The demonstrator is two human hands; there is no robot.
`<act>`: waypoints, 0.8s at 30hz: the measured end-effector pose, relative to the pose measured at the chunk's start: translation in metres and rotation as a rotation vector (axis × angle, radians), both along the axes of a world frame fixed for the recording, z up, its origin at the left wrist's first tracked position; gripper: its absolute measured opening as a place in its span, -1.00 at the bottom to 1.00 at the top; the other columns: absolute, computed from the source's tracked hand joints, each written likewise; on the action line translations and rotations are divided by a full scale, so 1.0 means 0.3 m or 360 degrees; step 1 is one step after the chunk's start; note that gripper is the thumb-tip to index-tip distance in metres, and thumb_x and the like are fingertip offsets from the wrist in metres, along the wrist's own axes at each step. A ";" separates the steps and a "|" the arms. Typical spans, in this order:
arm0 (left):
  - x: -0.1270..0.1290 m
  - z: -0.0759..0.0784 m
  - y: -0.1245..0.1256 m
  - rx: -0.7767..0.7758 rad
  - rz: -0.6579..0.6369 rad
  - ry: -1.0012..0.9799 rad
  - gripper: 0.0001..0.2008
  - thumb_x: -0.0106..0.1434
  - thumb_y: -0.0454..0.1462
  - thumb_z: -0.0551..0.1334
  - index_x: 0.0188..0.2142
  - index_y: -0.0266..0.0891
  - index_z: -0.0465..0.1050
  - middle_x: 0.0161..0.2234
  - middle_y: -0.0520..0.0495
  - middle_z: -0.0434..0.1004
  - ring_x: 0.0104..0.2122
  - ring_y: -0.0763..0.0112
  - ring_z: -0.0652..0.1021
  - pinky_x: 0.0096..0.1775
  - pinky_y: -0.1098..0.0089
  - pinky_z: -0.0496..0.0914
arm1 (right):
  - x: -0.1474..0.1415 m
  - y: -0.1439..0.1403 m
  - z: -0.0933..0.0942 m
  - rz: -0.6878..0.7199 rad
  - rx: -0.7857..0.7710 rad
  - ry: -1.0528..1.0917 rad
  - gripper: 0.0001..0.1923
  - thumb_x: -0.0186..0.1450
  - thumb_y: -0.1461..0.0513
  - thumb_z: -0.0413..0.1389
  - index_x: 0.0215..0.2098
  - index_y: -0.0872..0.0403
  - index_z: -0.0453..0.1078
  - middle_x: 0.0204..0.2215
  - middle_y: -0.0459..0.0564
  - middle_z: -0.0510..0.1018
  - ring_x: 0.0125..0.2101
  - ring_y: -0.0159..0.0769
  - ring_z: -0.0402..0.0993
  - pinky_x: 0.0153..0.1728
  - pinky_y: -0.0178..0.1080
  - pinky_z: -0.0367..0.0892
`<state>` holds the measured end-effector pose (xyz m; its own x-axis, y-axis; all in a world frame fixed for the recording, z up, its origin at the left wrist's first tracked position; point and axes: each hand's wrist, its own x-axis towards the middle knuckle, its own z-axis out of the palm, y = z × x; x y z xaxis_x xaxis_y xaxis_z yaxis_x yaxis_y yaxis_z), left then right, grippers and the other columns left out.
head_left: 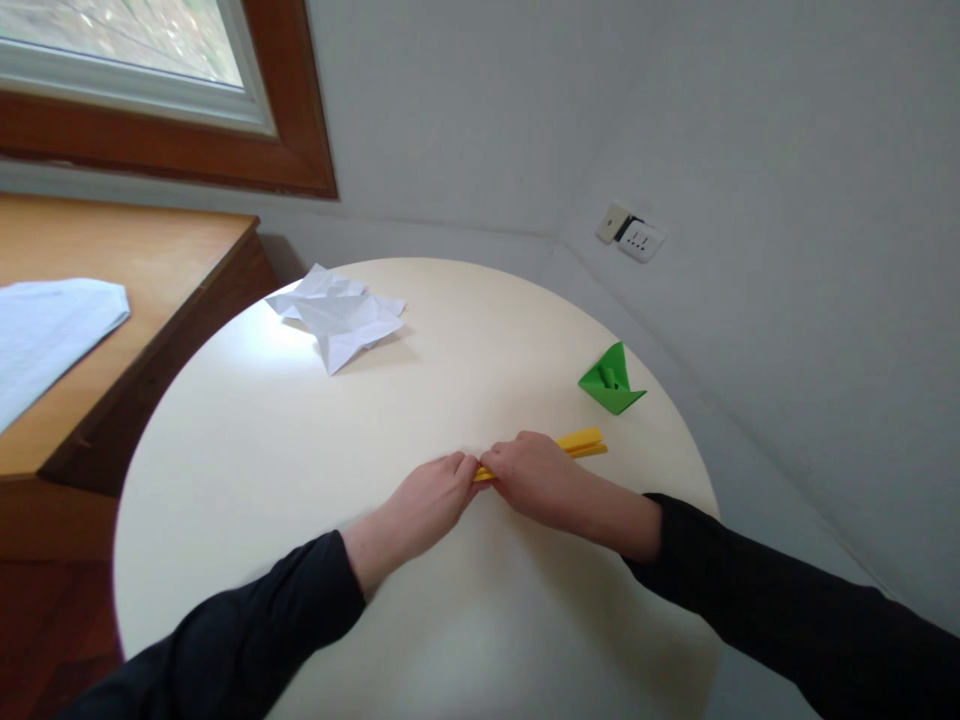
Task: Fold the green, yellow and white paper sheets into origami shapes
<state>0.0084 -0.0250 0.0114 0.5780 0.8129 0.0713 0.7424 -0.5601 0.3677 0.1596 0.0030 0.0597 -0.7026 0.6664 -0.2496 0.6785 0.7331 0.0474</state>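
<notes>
The left hand (427, 500) and right hand (536, 475) pressed a narrow, folded yellow paper strip (581, 442) flat on the round cream table (247, 470), fingers closed on its near end. The strip's far end projected beyond the right fingertips. Light, thin and easily creased, it was probably best held along its folded edges.

Both arms come in from the bottom edge in black sleeves, the left from about 7 o'clock, the right from about 4 o'clock. The left hand (427, 500) and right hand (534, 473) sit knuckles up, fingertips meeting near the middle, fingers curled down in a pinch.
</notes>
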 end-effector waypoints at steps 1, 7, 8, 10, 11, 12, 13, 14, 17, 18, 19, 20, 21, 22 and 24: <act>-0.002 0.001 -0.002 0.0005 0.0007 0.0006 -0.82 0.36 -0.28 -0.02 -0.25 -0.31 0.29 -0.36 -0.16 0.48 -0.36 0.27 0.53 -0.31 0.31 0.41 | -0.002 0.000 0.004 -0.0008 -0.0002 -0.0023 -0.81 0.26 0.36 -0.02 -0.37 0.14 0.44 -0.41 0.05 0.59 -0.41 -0.22 0.50 -0.46 -0.26 0.16; -0.010 -0.006 -0.004 0.0012 0.0010 0.0005 -0.81 0.36 -0.28 -0.03 -0.30 -0.28 0.30 -0.39 -0.14 0.46 -0.38 0.27 0.52 -0.32 0.32 0.40 | -0.003 -0.002 0.013 -0.0042 -0.0015 -0.0070 -0.80 0.27 0.35 -0.02 -0.38 0.13 0.45 -0.43 0.05 0.60 -0.42 -0.20 0.51 -0.45 -0.25 0.16; -0.010 -0.007 -0.004 0.0017 0.0009 -0.0012 -0.81 0.36 -0.28 -0.03 -0.29 -0.28 0.30 -0.39 -0.13 0.46 -0.38 0.28 0.52 -0.32 0.32 0.40 | -0.002 -0.003 0.010 -0.0026 -0.0019 -0.0048 -0.80 0.27 0.36 -0.02 -0.36 0.13 0.45 -0.41 0.05 0.60 -0.41 -0.20 0.51 -0.44 -0.25 0.17; -0.009 -0.008 -0.004 0.0024 0.0003 -0.0048 -0.81 0.36 -0.28 -0.03 -0.27 -0.29 0.31 -0.39 -0.13 0.46 -0.39 0.29 0.51 -0.32 0.33 0.40 | -0.002 -0.004 0.006 0.0022 -0.0016 0.0000 -0.81 0.27 0.36 -0.02 -0.34 0.14 0.44 -0.39 0.04 0.60 -0.40 -0.22 0.51 -0.41 -0.24 0.19; -0.010 -0.007 -0.004 0.0025 0.0002 -0.0063 -0.81 0.36 -0.28 -0.03 -0.26 -0.29 0.31 -0.38 -0.13 0.46 -0.39 0.30 0.51 -0.32 0.34 0.40 | -0.002 -0.004 0.005 0.0040 -0.0010 0.0013 -0.81 0.27 0.37 -0.02 -0.34 0.14 0.44 -0.39 0.05 0.60 -0.40 -0.22 0.51 -0.40 -0.24 0.19; -0.011 -0.005 -0.004 0.0026 0.0003 -0.0069 -0.81 0.36 -0.27 -0.03 -0.25 -0.30 0.31 -0.38 -0.13 0.46 -0.39 0.30 0.51 -0.32 0.34 0.40 | -0.001 -0.004 0.006 0.0048 -0.0003 0.0014 -0.81 0.27 0.37 -0.02 -0.34 0.14 0.44 -0.39 0.05 0.60 -0.40 -0.22 0.51 -0.39 -0.24 0.19; -0.012 -0.002 -0.004 0.0025 0.0010 -0.0066 -0.80 0.36 -0.27 -0.03 -0.25 -0.30 0.31 -0.37 -0.12 0.46 -0.39 0.31 0.51 -0.32 0.34 0.40 | 0.000 -0.004 0.009 0.0045 0.0002 0.0003 -0.81 0.27 0.38 -0.02 -0.35 0.15 0.44 -0.40 0.05 0.60 -0.41 -0.22 0.51 -0.39 -0.23 0.19; -0.015 0.002 -0.005 0.0022 0.0019 -0.0053 -0.80 0.36 -0.27 -0.02 -0.24 -0.31 0.32 -0.37 -0.12 0.45 -0.39 0.31 0.51 -0.32 0.34 0.40 | 0.002 -0.003 0.014 0.0035 0.0005 -0.0014 -0.81 0.26 0.39 -0.02 -0.36 0.15 0.44 -0.41 0.05 0.60 -0.42 -0.22 0.51 -0.39 -0.23 0.19; -0.023 0.014 -0.004 0.0020 0.0038 0.0008 -0.80 0.36 -0.26 -0.02 -0.22 -0.31 0.32 -0.36 -0.12 0.45 -0.39 0.31 0.51 -0.31 0.34 0.40 | 0.013 0.001 0.032 -0.0011 0.0020 -0.0074 -0.81 0.24 0.41 0.00 -0.39 0.15 0.44 -0.44 0.04 0.60 -0.43 -0.22 0.51 -0.40 -0.24 0.18; -0.026 0.016 -0.003 0.0021 0.0036 0.0029 -0.80 0.36 -0.26 -0.02 -0.22 -0.32 0.32 -0.36 -0.12 0.44 -0.39 0.31 0.51 -0.31 0.34 0.40 | 0.018 0.002 0.036 -0.0024 0.0031 -0.0086 -0.81 0.23 0.41 0.00 -0.40 0.14 0.44 -0.45 0.04 0.60 -0.44 -0.22 0.51 -0.40 -0.24 0.17; -0.028 0.018 -0.002 0.0023 0.0030 0.0046 -0.80 0.36 -0.26 -0.02 -0.21 -0.32 0.32 -0.36 -0.12 0.45 -0.38 0.31 0.51 -0.30 0.34 0.41 | 0.024 0.003 0.040 -0.0038 0.0045 -0.0095 -0.81 0.23 0.41 0.01 -0.41 0.14 0.44 -0.45 0.03 0.60 -0.44 -0.22 0.51 -0.41 -0.24 0.17; -0.029 0.019 -0.002 0.0027 0.0018 0.0058 -0.79 0.36 -0.26 -0.02 -0.20 -0.32 0.32 -0.36 -0.12 0.45 -0.38 0.30 0.51 -0.30 0.33 0.41 | 0.029 0.003 0.041 -0.0047 0.0053 -0.0102 -0.81 0.23 0.41 0.01 -0.41 0.13 0.44 -0.45 0.02 0.60 -0.44 -0.22 0.51 -0.41 -0.24 0.16; -0.030 0.019 -0.001 0.0030 0.0005 0.0069 -0.80 0.36 -0.27 -0.02 -0.20 -0.33 0.32 -0.35 -0.13 0.45 -0.37 0.29 0.51 -0.29 0.33 0.41 | 0.033 0.002 0.041 -0.0056 0.0060 -0.0106 -0.82 0.23 0.40 0.02 -0.41 0.12 0.44 -0.45 0.02 0.61 -0.44 -0.22 0.51 -0.41 -0.25 0.16; -0.030 0.018 -0.001 0.0034 -0.0008 0.0077 -0.80 0.36 -0.28 -0.02 -0.20 -0.33 0.33 -0.35 -0.13 0.45 -0.36 0.29 0.51 -0.29 0.32 0.41 | 0.036 0.001 0.040 -0.0064 0.0068 -0.0104 -0.83 0.24 0.38 0.03 -0.41 0.12 0.45 -0.45 0.01 0.61 -0.44 -0.22 0.52 -0.41 -0.25 0.16; -0.030 0.016 -0.001 0.0039 -0.0024 0.0088 -0.80 0.35 -0.31 -0.02 -0.20 -0.34 0.33 -0.34 -0.14 0.45 -0.36 0.28 0.51 -0.28 0.31 0.41 | 0.040 -0.002 0.035 -0.0072 0.0085 -0.0084 -0.85 0.27 0.31 0.05 -0.40 0.11 0.45 -0.45 0.01 0.61 -0.44 -0.22 0.52 -0.42 -0.26 0.16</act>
<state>-0.0005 -0.0254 0.0162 0.5935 0.8027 0.0586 0.7528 -0.5795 0.3123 0.1715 0.0023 0.0700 -0.6584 0.7104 -0.2486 0.7063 0.6973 0.1222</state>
